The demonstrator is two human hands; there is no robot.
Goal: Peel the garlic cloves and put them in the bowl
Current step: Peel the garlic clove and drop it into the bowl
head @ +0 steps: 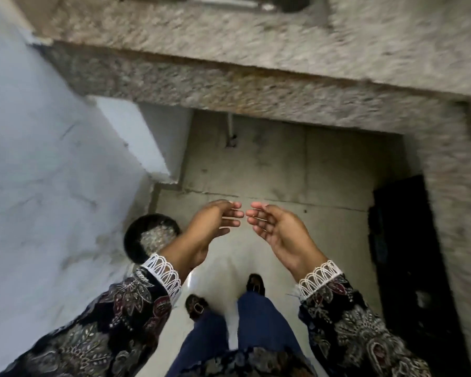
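Observation:
My left hand (212, 229) and my right hand (275, 232) are held out in front of me above the floor, palms turned up, fingers apart, fingertips almost meeting. Both hands hold nothing. Down on the floor at the left, beside the wall, stands a round black container (136, 238) with pale papery scraps in it, partly hidden by my left forearm. No garlic clove and no bowl can be made out; the picture is blurred by motion.
A speckled granite counter (256, 85) runs across the top and down the right side. A white wall (38, 159) fills the left. Below are a tiled floor (297, 170), my two feet, and a dark opening (403, 240) under the counter at right.

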